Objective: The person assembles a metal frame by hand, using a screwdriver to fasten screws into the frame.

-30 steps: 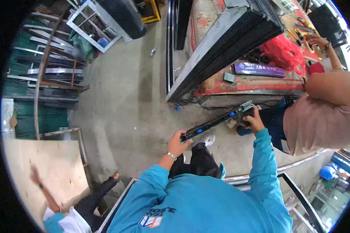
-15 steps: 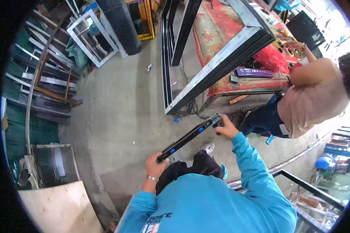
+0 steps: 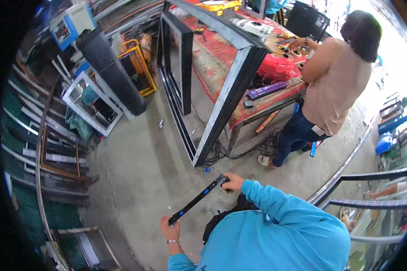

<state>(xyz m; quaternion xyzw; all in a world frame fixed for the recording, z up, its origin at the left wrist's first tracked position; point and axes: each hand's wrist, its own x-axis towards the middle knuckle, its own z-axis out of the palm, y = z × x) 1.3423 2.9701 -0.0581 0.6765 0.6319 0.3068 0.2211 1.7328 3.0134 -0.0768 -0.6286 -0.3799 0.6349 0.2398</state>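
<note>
A slim black metal bar (image 3: 195,200) with blue marks along it slants across in front of my body, above the concrete floor. My left hand (image 3: 170,228) is closed around its lower end, and a metal band shows on that wrist. At the upper end, my right hand (image 3: 233,182) grips the bar near a small dark piece, which is too small to make out. Ahead of the bar stands a large black frame (image 3: 226,97) with whitish film on its edges; the bar is apart from it.
A co-worker (image 3: 334,81) stands at the right beside a table with a red patterned cover (image 3: 212,72). Cables (image 3: 269,147) lie under the table. Frames and strips (image 3: 45,158) lean along the left, near a dark column (image 3: 115,74). Glazed frames (image 3: 375,203) stand at the right.
My view has tilted up and turned, so the large frame and co-worker appear lower and further left. Both hands still hold the bar, which now appears lower and to the left.
</note>
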